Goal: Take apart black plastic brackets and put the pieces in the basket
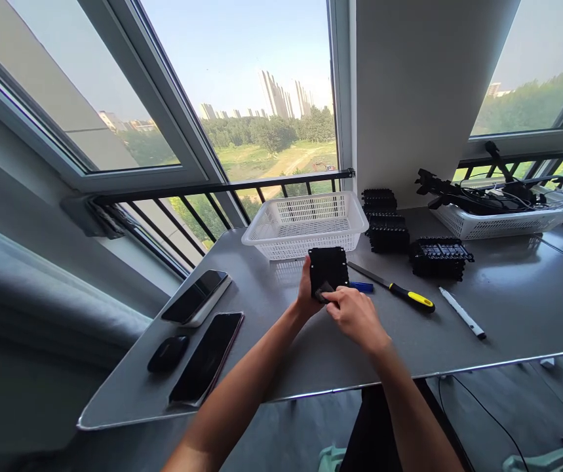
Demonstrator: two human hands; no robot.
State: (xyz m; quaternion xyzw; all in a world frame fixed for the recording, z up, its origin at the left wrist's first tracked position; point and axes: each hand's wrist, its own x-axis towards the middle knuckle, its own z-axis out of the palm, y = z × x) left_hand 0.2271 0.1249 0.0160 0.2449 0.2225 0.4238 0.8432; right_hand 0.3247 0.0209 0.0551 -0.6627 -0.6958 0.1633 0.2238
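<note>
My left hand grips a square black plastic panel by its left side, holding it raised above the table. My right hand pinches a small dark grey flat piece against the panel's lower face; whether it is sandpaper or cloth I cannot tell. Just behind the right hand lies a blue object, partly hidden. A flat file with a yellow and black handle rests to the right, and a white marker-like stick lies beyond it.
An open white basket stands behind my hands. Stacks of black plastic parts and another stack sit right of it. A second basket holds black parts and cables. Phones and a black case lie left.
</note>
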